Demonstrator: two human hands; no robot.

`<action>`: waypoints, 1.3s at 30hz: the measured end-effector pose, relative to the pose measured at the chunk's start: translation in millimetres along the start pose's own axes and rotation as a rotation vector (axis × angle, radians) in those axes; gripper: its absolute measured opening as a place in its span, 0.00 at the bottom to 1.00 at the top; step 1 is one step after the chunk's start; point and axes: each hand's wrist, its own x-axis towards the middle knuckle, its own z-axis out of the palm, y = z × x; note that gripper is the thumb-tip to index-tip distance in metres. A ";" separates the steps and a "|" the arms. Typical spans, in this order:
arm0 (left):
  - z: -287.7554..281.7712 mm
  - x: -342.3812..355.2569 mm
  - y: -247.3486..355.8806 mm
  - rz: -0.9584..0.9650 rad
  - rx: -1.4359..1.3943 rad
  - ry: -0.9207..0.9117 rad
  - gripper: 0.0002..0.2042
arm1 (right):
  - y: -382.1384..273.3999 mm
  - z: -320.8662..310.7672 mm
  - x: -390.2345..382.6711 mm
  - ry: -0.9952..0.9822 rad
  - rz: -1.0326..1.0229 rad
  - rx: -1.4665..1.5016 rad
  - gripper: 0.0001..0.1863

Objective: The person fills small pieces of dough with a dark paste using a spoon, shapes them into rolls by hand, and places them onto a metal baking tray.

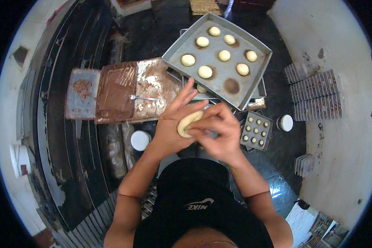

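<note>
A pale, flattened piece of dough (183,127) lies in the palm of my left hand (168,131), whose fingers are stretched out toward the far side. My right hand (224,131) is bent over the dough, fingertips pressed on its near right edge; motion blurs them a little. Dark brown paste (116,93) is spread over a board beyond my left hand. A metal fork or spoon (144,98) rests on that board. Just past my hands, a large metal tray (218,80) carries several round dough balls (224,55), spaced apart, with one dark stain left uncovered.
Under the large tray sit other trays, partly hidden. A smaller tray (269,134) of dough balls lies lower, right of my hand. White-lidded tubs (141,140) stand at both sides. A clear plastic container (82,93) holds brown residue. Dark slats run along the left; a pale wall (326,53) rises right.
</note>
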 end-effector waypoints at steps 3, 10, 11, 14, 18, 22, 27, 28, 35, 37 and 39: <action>-21.7 -7.5 15.0 0.178 0.224 -0.087 0.33 | -15.2 11.5 -15.5 -0.025 -0.279 -0.421 0.11; -59.4 -58.0 16.7 0.170 -0.236 0.006 0.28 | -57.5 85.8 -62.5 0.128 -0.313 -0.494 0.11; -68.2 -66.2 14.7 0.213 -0.206 0.007 0.28 | -61.5 95.6 -67.8 0.182 -0.128 -0.210 0.10; -92.8 -85.4 17.1 0.231 -0.044 -0.031 0.27 | -69.8 123.1 -82.3 0.103 -0.305 -0.455 0.10; -110.8 -94.4 31.6 0.222 -0.252 0.013 0.28 | -85.3 132.2 -101.6 0.161 0.034 -0.052 0.12; -125.1 -95.6 32.3 0.417 -0.134 -0.200 0.16 | -83.6 126.4 -122.9 0.117 -0.414 -0.809 0.10; -112.2 -99.2 40.2 0.261 -0.418 -0.445 0.12 | -29.6 148.6 -154.1 0.426 -0.018 0.660 0.32; -102.7 -95.9 46.7 0.278 -0.482 -0.412 0.12 | -20.5 148.8 -159.6 0.270 -0.080 0.749 0.36; -33.4 -70.2 120.3 0.407 -0.042 -0.328 0.17 | -47.5 56.6 -165.1 0.311 -0.002 0.649 0.33; 1.1 -60.7 135.2 0.455 0.013 -0.404 0.19 | -62.7 39.0 -165.9 0.457 0.109 0.781 0.31; 39.1 -59.6 149.0 0.425 -0.053 -0.403 0.22 | -68.1 19.2 -165.1 0.692 -0.027 0.615 0.28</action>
